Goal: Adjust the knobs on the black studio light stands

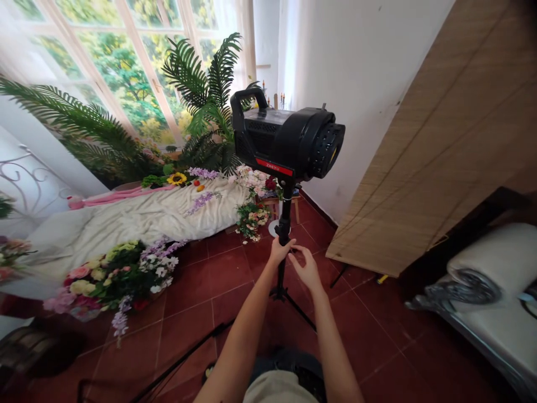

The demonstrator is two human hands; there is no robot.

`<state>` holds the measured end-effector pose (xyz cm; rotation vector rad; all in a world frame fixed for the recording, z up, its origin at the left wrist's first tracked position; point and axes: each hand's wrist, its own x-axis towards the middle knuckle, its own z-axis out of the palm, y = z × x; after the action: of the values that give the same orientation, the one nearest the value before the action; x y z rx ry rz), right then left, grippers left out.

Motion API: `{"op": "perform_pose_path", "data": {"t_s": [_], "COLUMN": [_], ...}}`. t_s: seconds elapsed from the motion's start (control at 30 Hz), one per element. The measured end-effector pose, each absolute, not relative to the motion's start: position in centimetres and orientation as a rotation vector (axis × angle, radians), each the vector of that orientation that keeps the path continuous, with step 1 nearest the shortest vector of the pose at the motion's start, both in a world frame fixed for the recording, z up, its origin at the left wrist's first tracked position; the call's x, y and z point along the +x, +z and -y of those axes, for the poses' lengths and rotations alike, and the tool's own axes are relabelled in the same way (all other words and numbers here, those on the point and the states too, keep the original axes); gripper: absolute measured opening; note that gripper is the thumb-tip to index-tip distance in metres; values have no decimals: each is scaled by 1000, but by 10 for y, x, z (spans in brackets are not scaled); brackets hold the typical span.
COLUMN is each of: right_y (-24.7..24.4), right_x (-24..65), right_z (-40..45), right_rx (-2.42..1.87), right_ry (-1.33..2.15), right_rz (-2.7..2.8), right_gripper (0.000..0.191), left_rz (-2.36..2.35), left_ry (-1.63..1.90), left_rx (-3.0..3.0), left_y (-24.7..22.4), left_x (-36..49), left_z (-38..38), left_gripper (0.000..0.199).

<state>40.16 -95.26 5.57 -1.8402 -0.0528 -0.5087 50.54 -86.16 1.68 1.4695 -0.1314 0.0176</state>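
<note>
A black studio light (277,137) with a red label and a top handle sits on a black light stand (286,215). My left hand (279,252) is wrapped round the stand's upright, just below a collar. Close beside it on the right, my right hand (305,267) has its fingers curled in towards the upright, with thumb and fingertips drawn together. What those fingertips hold is too small to make out, perhaps a small part at the pole. Below my hands, the stand's legs spread over the floor.
Left of the stand is a low bed with a cream cloth (168,215); a flower arrangement (113,274) lies at its front. Palm fronds (210,84) rise by the window. A wooden panel (403,168) leans at right, near a cream sofa (499,268). Red tiles (188,330) cover the floor.
</note>
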Motion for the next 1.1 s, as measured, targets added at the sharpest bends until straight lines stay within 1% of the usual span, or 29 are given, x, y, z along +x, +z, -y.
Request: {"op": "perform_pose_path", "data": {"t_s": [0.17, 0.5, 0.63, 0.77, 0.83, 0.9, 1.0, 1.1], "right_y": [42, 40, 40, 42, 43, 44, 46, 46], "right_x": [397, 401, 404, 407, 409, 410, 411, 416], "right_z": [952, 941, 939, 942, 945, 947, 949, 948], "right_rx": [-1741, -1665, -1756, -1947, -2032, -2058, -1997, -1946], "right_ry": [-363, -395, -466, -680, -733, -689, -559, -503], "right_rz": [-4, -96, -157, -243, -265, -239, -232, -263], "right_gripper": [39, 53, 47, 35, 36, 40, 43, 47], "left_rz": [174, 184, 157, 158, 144, 133, 113, 97], "left_ry": [26, 28, 20, 17, 32, 40, 38, 31], "left_rx": [1516, 1506, 1508, 1495, 1502, 1507, 1500, 1487], "left_y": [22, 31, 31, 33, 34, 35, 34, 35], "left_x": [501, 494, 495, 495, 495, 494, 493, 493], "left_z": [860, 860, 860, 858, 858, 858, 858, 858], "left_gripper": [41, 42, 43, 42, 41, 41, 40, 39]}}
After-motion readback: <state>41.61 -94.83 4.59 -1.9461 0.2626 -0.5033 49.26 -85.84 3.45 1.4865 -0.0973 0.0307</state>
